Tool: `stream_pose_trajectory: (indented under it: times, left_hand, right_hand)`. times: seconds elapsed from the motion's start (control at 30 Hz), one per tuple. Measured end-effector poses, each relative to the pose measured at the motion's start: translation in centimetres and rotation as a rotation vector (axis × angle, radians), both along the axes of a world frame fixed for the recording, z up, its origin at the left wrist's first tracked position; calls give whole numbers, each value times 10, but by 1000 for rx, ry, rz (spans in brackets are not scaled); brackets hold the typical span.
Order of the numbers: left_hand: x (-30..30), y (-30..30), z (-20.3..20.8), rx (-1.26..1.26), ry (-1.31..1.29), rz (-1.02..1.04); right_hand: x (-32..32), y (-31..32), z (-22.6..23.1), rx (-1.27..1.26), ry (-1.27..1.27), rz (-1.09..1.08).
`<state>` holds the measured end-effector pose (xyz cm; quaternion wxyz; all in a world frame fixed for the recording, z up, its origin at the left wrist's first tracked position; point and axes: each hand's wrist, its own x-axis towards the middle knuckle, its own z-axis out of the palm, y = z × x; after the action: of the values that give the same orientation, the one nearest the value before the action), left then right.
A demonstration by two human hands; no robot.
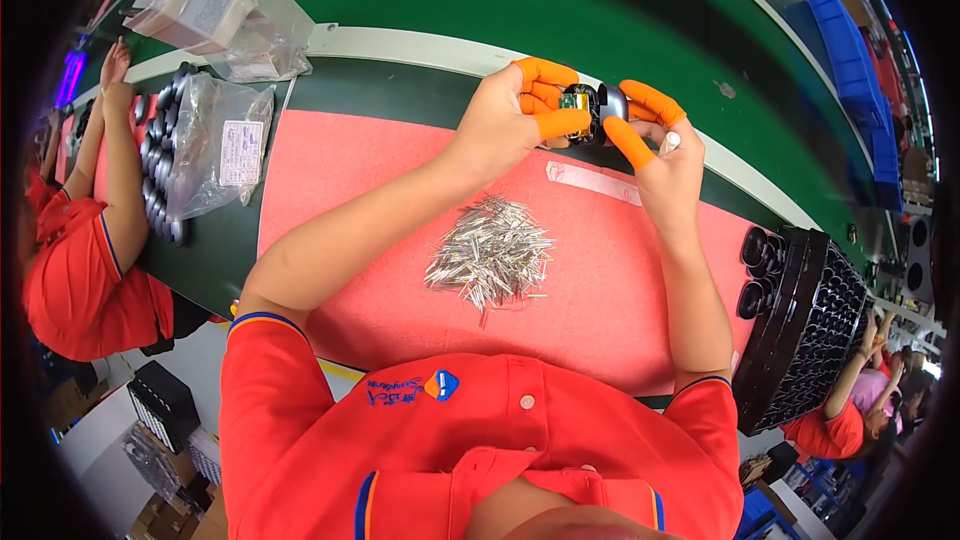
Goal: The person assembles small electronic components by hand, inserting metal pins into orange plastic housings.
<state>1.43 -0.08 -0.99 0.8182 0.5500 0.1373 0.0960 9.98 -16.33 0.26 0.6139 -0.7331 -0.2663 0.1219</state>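
Observation:
Orange finger cots cover several fingers on both hands. My left hand (510, 115) is closed on a green circuit board (574, 101) set in a black base. My right hand (668, 155) is closed round a dark rounded shell (612, 103), which meets the base edge to edge. Together they look like a computer mouse; the fingers partly cover it. A small white rounded tip (671, 141) shows by my right hand's curled fingers; what it belongs to is hidden. Nearer to me, a heap of thin silvery metal pins (492, 252) lies on the pink mat (350, 180).
A white paper strip (594, 182) lies beyond the heap. On the right are loose black shells (762, 252) and stacked black trays (800, 325). On the left, a clear plastic bag (213, 155) lies beside more dark shells (160, 165). A co-worker's arm (122, 175) is farther left.

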Motion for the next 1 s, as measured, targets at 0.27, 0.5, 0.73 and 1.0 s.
stream_pose_trajectory:
  times: [0.27,0.5,0.73,1.0]
  left_hand:
    - [2,1,4,168,-113,3]
    - [-2,0,-6,311,-188,63]
    - [-1,4,-1,327,-255,51]
    - [1,14,6,741,-164,40]
  right_hand:
    - [-6,-1,6,-84,-41,11]
    - [-8,0,6,-54,-107,61]
    - [-10,0,6,37,98,85]
    - [-27,-4,24,-284,153,283]
